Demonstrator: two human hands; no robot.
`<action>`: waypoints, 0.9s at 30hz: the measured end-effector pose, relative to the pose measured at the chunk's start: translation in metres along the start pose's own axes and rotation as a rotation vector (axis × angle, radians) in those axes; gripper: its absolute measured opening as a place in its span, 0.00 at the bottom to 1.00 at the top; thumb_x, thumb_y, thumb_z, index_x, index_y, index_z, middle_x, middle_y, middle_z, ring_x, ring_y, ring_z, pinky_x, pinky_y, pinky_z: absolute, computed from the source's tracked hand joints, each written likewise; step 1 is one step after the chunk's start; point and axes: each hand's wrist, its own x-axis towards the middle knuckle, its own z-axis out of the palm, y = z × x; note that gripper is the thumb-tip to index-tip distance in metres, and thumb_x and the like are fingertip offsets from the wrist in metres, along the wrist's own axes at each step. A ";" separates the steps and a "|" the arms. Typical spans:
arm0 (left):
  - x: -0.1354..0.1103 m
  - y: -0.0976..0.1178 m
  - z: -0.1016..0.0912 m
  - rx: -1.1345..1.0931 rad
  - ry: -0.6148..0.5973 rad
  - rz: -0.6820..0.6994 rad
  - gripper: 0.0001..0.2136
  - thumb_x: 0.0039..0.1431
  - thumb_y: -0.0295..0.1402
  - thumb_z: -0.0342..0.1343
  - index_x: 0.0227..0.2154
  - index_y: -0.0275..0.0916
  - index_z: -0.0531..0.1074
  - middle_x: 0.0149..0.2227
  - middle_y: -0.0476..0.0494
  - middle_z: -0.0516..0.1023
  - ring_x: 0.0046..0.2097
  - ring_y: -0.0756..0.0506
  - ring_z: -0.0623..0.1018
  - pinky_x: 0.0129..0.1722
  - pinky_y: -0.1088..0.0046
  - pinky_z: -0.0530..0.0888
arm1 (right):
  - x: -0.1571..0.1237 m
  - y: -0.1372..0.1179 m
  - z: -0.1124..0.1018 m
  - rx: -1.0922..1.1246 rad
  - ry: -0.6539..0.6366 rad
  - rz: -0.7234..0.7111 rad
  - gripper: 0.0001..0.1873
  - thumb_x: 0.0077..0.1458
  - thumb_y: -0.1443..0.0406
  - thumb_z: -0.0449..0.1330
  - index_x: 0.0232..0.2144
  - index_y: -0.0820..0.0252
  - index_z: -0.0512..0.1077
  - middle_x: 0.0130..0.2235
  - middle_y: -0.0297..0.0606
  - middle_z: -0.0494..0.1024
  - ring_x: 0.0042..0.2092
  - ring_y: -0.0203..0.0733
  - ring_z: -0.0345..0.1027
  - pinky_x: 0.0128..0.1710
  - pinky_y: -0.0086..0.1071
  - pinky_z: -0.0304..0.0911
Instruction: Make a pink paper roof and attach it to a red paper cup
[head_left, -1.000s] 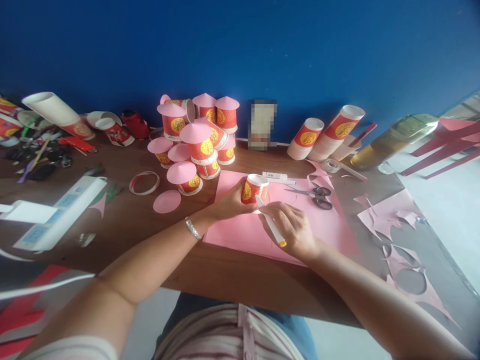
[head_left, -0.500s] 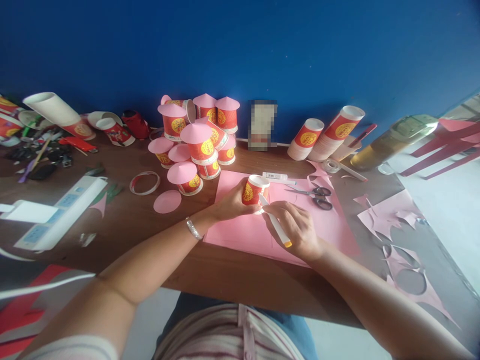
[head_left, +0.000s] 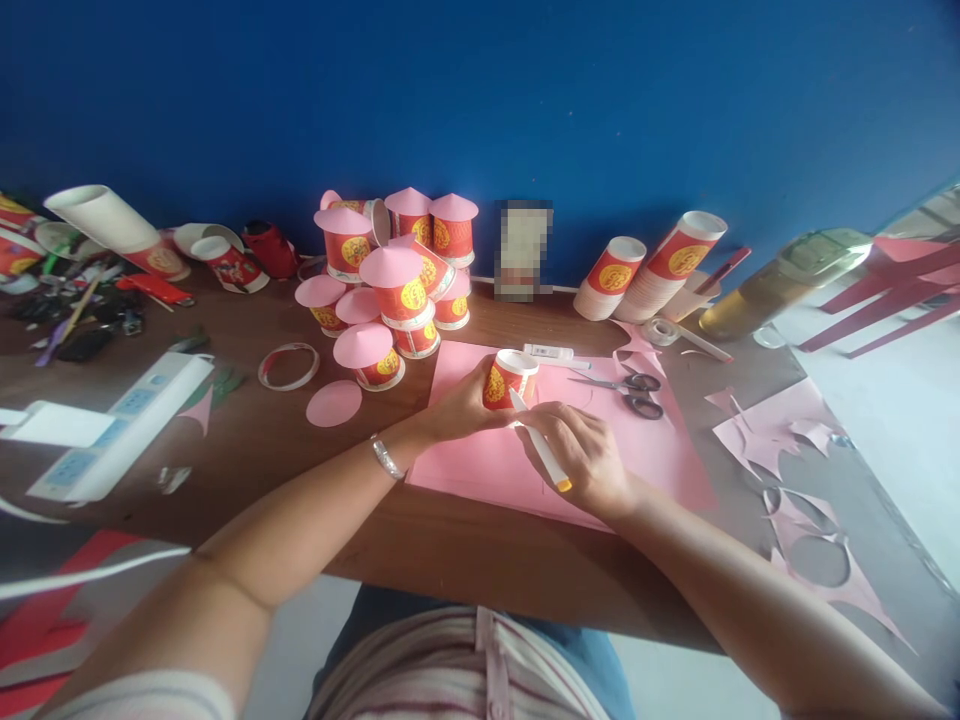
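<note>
Holding one paper cup (head_left: 510, 378), left hand (head_left: 459, 405); one pen (head_left: 541, 452), right hand (head_left: 589, 458).

Single head-worn view: looks forward and down, close over the tabletop (head_left: 247, 440), facing the blue wall (head_left: 525, 100).

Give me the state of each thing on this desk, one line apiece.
left hand, closed around the paper cup.
paper cup, standing on the pink sheet, gripped.
right hand, closed on the white pen.
white pen, slanted, tip at the cup's base.
scissors, lying on the sheet, blades together.
cone-topped cups, piled in a heap.
cup stack, lying on its side.
tape roll, lying flat.
</note>
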 end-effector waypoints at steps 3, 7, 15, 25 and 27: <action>0.000 -0.001 0.000 -0.063 -0.017 0.012 0.33 0.49 0.41 0.72 0.55 0.38 0.64 0.51 0.38 0.75 0.51 0.38 0.77 0.48 0.61 0.76 | 0.002 -0.001 -0.001 0.014 0.011 -0.034 0.10 0.64 0.74 0.60 0.47 0.64 0.69 0.36 0.42 0.80 0.34 0.40 0.75 0.33 0.32 0.71; 0.001 0.001 -0.002 -0.214 -0.037 0.012 0.27 0.50 0.36 0.72 0.51 0.38 0.67 0.44 0.42 0.75 0.43 0.43 0.76 0.41 0.67 0.75 | 0.001 0.000 -0.003 0.015 0.038 -0.079 0.12 0.62 0.74 0.62 0.47 0.65 0.69 0.35 0.41 0.80 0.32 0.38 0.74 0.32 0.32 0.70; 0.001 0.017 -0.010 -0.451 -0.183 0.007 0.13 0.55 0.36 0.67 0.38 0.35 0.71 0.35 0.46 0.73 0.37 0.48 0.72 0.38 0.72 0.70 | 0.001 0.004 -0.006 0.006 0.076 -0.037 0.13 0.62 0.74 0.61 0.48 0.62 0.69 0.35 0.40 0.79 0.32 0.39 0.75 0.31 0.32 0.72; 0.003 0.016 -0.009 -0.468 -0.257 0.035 0.13 0.54 0.36 0.68 0.39 0.36 0.73 0.35 0.46 0.73 0.38 0.48 0.72 0.40 0.71 0.70 | -0.002 0.009 -0.005 -0.004 0.070 0.009 0.14 0.64 0.74 0.58 0.51 0.60 0.68 0.36 0.40 0.79 0.34 0.40 0.75 0.31 0.33 0.72; 0.003 0.013 -0.009 -0.466 -0.251 0.025 0.13 0.55 0.36 0.68 0.39 0.36 0.73 0.35 0.46 0.72 0.37 0.48 0.71 0.39 0.72 0.69 | -0.002 0.009 -0.005 -0.006 0.068 0.004 0.14 0.64 0.74 0.58 0.51 0.61 0.68 0.37 0.40 0.79 0.34 0.40 0.74 0.31 0.33 0.72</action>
